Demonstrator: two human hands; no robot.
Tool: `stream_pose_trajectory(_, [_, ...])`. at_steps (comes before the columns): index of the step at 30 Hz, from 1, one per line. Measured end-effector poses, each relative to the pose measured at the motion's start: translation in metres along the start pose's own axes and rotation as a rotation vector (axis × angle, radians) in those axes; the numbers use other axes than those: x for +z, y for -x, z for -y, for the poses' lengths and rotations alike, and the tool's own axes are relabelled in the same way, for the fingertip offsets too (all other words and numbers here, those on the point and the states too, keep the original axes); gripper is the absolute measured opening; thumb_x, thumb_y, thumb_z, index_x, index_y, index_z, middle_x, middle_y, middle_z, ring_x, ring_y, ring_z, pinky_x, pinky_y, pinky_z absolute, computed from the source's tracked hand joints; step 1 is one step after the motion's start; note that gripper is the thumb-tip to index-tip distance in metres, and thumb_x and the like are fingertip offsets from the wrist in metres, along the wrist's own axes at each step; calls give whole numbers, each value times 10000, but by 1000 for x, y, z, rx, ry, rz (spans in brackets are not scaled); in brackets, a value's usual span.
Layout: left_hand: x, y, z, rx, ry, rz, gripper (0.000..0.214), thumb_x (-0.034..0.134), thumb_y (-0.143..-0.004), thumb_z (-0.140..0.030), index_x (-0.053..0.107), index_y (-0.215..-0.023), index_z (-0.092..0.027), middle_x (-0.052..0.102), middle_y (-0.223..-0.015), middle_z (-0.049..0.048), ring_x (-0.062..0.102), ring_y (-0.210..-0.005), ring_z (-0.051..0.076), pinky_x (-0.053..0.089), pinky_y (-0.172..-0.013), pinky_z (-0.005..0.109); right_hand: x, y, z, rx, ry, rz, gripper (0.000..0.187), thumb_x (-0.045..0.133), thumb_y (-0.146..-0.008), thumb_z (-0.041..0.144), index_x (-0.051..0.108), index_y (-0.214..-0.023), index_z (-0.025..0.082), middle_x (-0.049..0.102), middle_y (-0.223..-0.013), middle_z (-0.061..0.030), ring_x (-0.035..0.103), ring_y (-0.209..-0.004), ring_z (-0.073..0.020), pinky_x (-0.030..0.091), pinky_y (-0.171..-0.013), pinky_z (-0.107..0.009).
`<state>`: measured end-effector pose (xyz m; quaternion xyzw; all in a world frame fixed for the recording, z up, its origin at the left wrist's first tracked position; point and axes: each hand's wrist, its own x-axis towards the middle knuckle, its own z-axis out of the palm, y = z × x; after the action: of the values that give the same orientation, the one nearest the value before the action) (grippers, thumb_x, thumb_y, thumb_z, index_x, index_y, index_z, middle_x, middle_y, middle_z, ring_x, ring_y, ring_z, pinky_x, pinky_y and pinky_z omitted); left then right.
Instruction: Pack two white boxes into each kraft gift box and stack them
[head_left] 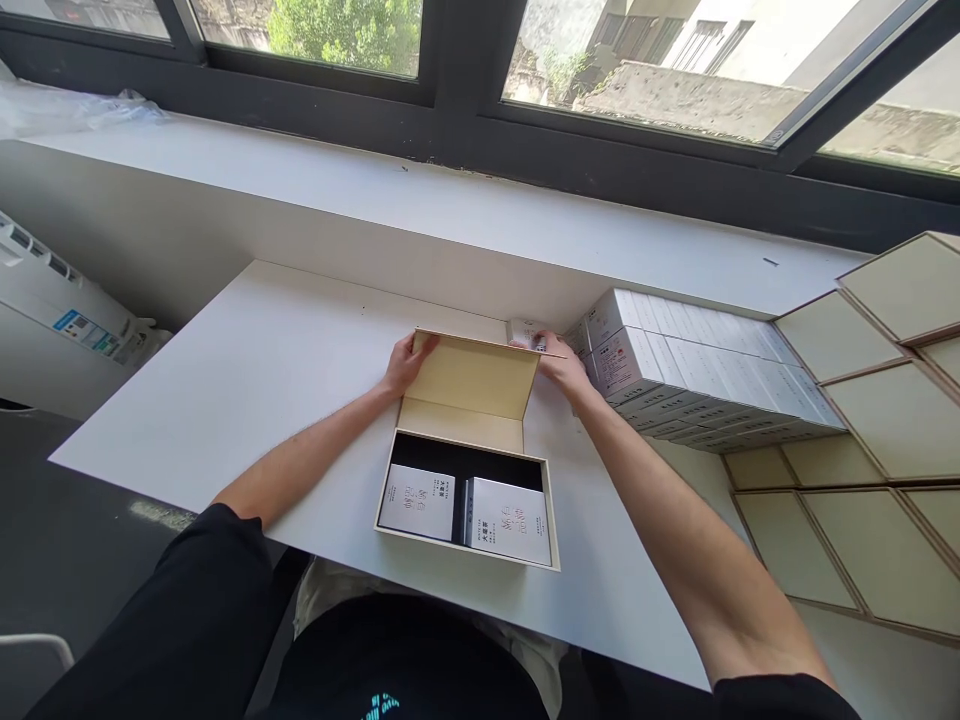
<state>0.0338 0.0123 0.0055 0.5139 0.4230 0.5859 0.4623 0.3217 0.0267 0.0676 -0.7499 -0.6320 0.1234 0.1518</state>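
A cream-coloured gift box (555, 515) lies open in front of me on the white table. Its lid (472, 375) stands raised on the far side. Two white tea boxes with dark print, a left one (416, 505) and a right one (510, 520), sit side by side in the black interior. My left hand (409, 362) is closed on the lid's upper left corner, thumb on the inner face. Beyond the lid's upper right corner, my right hand (564, 365) has its fingers around a small white box (523, 332). The lid partly hides that box and the fingertips.
Many white boxes form a stacked block (675, 350) just right of my right hand. Cream boxes with brown edges (847, 400) are piled at the far right. A windowsill (420, 215) runs behind the table (247, 350). A white appliance (67, 310) stands at left.
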Motion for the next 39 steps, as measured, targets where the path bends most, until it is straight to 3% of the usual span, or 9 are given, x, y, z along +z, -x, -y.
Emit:
stream_pose_trajectory(5, [-1, -1, 1, 20, -2, 11, 476, 698, -770, -626, 560, -709, -174, 460, -616, -22, 411, -620, 119, 328, -568, 249, 14, -1, 10, 29, -17, -1, 529, 654, -781, 462, 605, -1232, 189, 559, -1259, -219, 491, -1187, -366, 406, -951, -470])
stream_pose_trajectory(10, [-1, -2, 2, 10, -4, 19, 469, 682, -785, -620, 577, -718, -167, 476, -616, -19, 421, -623, 121, 336, -565, 245, -6, 17, 4, 44, -162, -50, 620, 566, -835, 485, 480, -1374, 191, 554, -1301, -184, 544, -1163, -301, 457, -925, -393])
stream_pose_trajectory(13, [-1, -2, 3, 20, 13, 35, 475, 674, -784, -632, 608, -764, -162, 540, -660, -3, 468, -653, 134, 373, -589, 246, -27, 49, 5, 23, -353, -205, 698, 498, -884, 466, 288, -1489, 187, 504, -1388, -183, 550, -1204, -269, 473, -956, -399])
stream_pose_trajectory(18, [-1, -5, 4, 44, -15, 29, 478, 666, -792, -632, 613, -765, -158, 566, -687, 4, 481, -670, 134, 396, -610, 244, -56, 143, 24, -321, -821, -539, 570, 596, -872, 346, 441, -1419, 319, 540, -1374, -97, 518, -1290, -276, 462, -1033, -490])
stream_pose_trajectory(20, [-1, -5, 4, 43, -20, 27, 480, 666, -791, -634, 606, -757, -158, 557, -683, 0, 473, -665, 129, 394, -607, 242, -60, 180, 33, -474, -746, -427, 562, 597, -881, 310, 462, -1419, 399, 502, -1424, -66, 496, -1320, -298, 486, -1011, -533])
stream_pose_trajectory(23, [-2, -4, 3, 27, -18, 29, 482, 677, -782, -635, 589, -744, -162, 547, -668, -6, 462, -647, 122, 384, -590, 239, -55, 218, 46, -750, -443, -72, 623, 643, -869, 268, 463, -1437, 447, 410, -1508, -43, 466, -1350, -306, 505, -1017, -517])
stream_pose_trajectory(30, [-2, -1, 0, 23, -3, 34, 500, 673, -772, -653, 611, -796, -158, 602, -726, 10, 509, -694, 136, 407, -628, 242, -15, 235, 75, -979, -62, 493, 537, 621, -916, 488, 566, -1394, 249, 437, -1514, -158, 401, -1408, -317, 354, -1154, -554])
stream_pose_trajectory(35, [-3, -2, 2, 48, -33, 22, 527, 655, -773, -674, 620, -810, -149, 619, -755, 21, 515, -715, 141, 418, -659, 248, -3, 245, 94, -939, -8, 489, 418, 477, -1003, 416, 583, -1352, 212, 428, -1524, -172, 456, -1359, -313, 434, -1092, -521])
stream_pose_trajectory(39, [-4, -1, 4, 52, -69, 7, 503, 636, -807, -648, 631, -846, -147, 642, -791, 26, 539, -758, 153, 427, -692, 252, 8, 257, 105, -966, 19, 427, 679, 485, -952, 596, 503, -1428, 112, 365, -1545, -245, 348, -1429, -385, 364, -1136, -569])
